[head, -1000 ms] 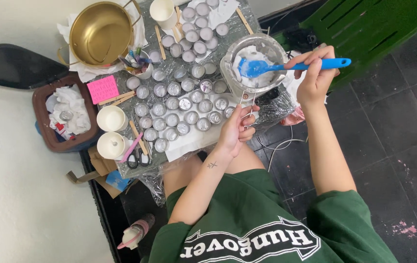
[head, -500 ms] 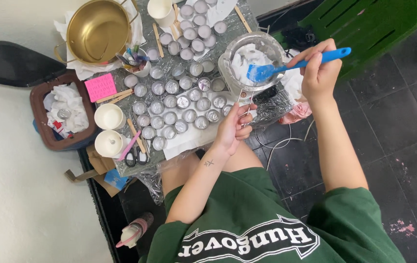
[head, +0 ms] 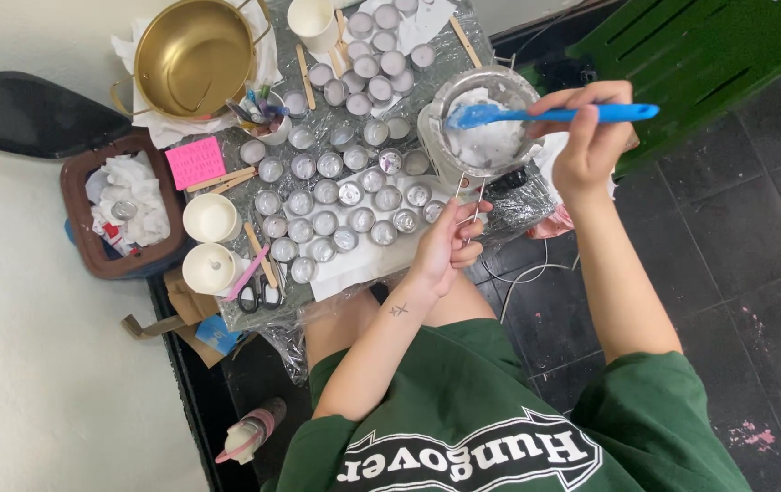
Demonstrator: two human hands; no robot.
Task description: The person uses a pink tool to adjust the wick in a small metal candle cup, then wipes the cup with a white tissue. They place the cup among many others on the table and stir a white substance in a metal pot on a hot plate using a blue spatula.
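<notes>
Right hand (head: pixel 586 137) grips light, stiff blue spatula (head: pixel 554 115) mid-handle over wax pot (head: pixel 482 128); left hand (head: pixel 450 246) pinches its thin wire handle (head: pixel 471 202).

Table packed: rows of small tin cups (head: pixel 345 196) filled the centre, gold pot (head: pixel 195 56) blocked upper left, two white cups (head: pixel 209 241) and scissors (head: pixel 258 293) crowded the left edge. Metal bowl (head: pixel 482 128) sat upper centre-right, blue spatula (head: pixel 545 115) across it. Open room only over dark floor (head: pixel 737 273) at right and pale floor lower left.
</notes>
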